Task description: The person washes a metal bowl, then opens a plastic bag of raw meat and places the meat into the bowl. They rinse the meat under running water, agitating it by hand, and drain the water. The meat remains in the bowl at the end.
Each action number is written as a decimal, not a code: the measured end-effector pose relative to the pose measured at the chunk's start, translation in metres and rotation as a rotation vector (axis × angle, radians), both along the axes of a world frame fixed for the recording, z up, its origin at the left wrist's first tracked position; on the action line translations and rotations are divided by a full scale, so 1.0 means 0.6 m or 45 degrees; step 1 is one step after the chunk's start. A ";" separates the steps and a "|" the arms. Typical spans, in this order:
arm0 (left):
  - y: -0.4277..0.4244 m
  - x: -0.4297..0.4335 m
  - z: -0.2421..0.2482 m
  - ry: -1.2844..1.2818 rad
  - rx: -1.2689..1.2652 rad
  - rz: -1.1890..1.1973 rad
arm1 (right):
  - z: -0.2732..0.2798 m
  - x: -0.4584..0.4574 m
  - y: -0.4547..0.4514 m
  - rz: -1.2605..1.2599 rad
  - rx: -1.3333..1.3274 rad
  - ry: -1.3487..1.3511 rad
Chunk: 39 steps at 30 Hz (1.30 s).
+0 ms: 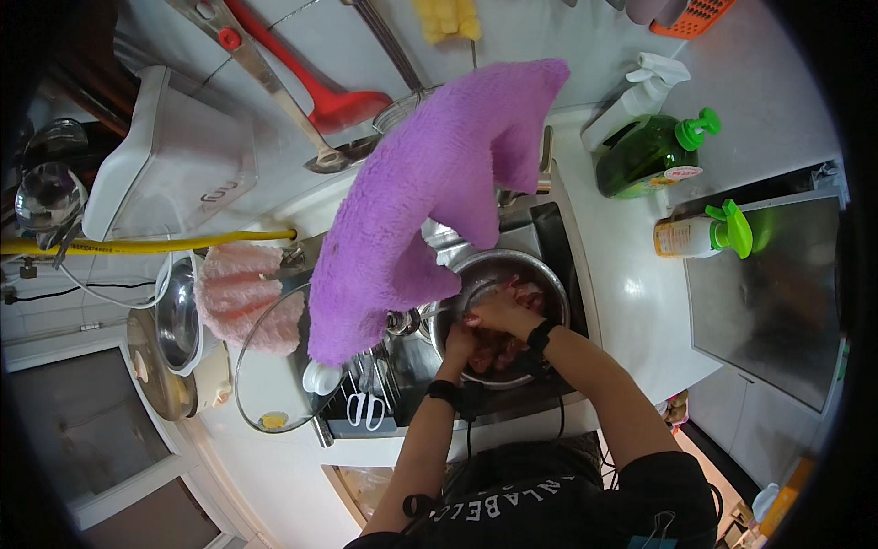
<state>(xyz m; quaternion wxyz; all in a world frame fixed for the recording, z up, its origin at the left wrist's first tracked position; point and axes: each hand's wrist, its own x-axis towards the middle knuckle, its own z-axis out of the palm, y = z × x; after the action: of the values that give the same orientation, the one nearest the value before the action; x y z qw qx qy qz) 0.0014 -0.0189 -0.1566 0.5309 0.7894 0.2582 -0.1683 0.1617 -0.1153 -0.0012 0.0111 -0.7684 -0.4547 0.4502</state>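
A round metal bowl [559,281] rests in the sink and holds pieces of raw meat [504,346]. Both hands are down inside it. My left hand [461,342] is at the bowl's left side, against the meat, its fingers mostly hidden. Beside it, further right and higher, my right hand [495,310] is bent over the meat; a small reddish piece shows near its fingertips. Whether either hand grips a piece is not clear. Black bands circle both wrists. A fuzzy purple cloth [425,178] hangs in front of the view and covers part of the sink and tap.
Left of the sink are a glass lid [240,384], a pink cloth [240,295] and white-handled scissors [365,410]. A green pump bottle [638,158] and spray bottles [686,237] stand on the right counter. A red ladle [343,110] and a metal turner [274,82] hang on the wall.
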 end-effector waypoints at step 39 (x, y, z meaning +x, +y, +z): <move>-0.046 0.042 0.237 0.373 0.581 -0.946 | -0.013 -0.005 -0.005 -0.020 0.168 -0.235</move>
<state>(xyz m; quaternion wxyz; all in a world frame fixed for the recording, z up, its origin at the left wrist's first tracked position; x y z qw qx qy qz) 0.0264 -0.0465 -0.0144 0.2052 0.8930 0.0603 -0.3960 0.1586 -0.1182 -0.0089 0.0233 -0.8077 -0.4766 0.3464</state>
